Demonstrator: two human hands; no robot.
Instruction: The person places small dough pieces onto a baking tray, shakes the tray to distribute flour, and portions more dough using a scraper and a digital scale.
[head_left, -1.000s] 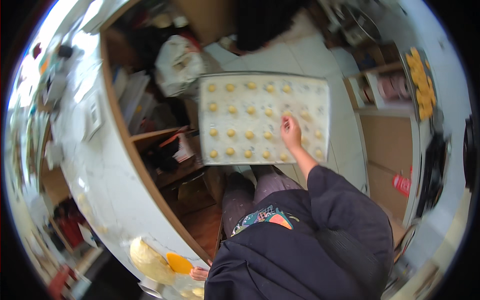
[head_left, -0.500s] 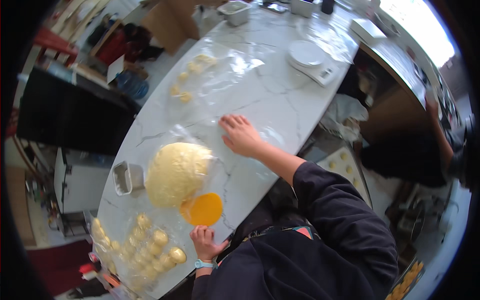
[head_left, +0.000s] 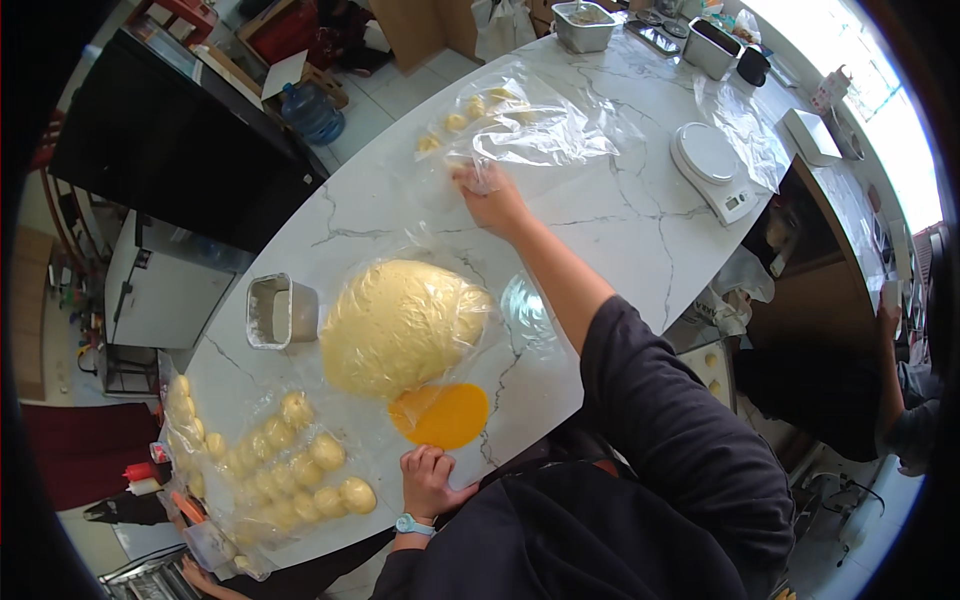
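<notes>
My right hand [head_left: 490,197] reaches across the table, its fingers closed at the near edge of a clear plastic sheet [head_left: 560,142]. Under this sheet lie several small yellow dough pieces [head_left: 456,122]. Fingers forward and thumb apart, my left hand [head_left: 430,484] lies at the table's near edge, just below an orange dough scraper [head_left: 440,415]. Whether its fingertips touch the scraper is hard to see. Beyond the scraper sits a big mound of yellow dough [head_left: 400,325] under clear plastic, which overlaps part of the scraper.
Plastic-covered dough balls [head_left: 290,465] fill the left end of the marble table [head_left: 610,270]. A metal loaf tin [head_left: 300,312] stands left of the mound, a white kitchen scale [head_left: 713,170] at the far right. Another person's arm [head_left: 888,370] shows at the right.
My right hand has moved farther away, from bare tabletop to the plastic sheet, and its fingers have closed there. The whole view has shifted; my left hand stays by the scraper.
</notes>
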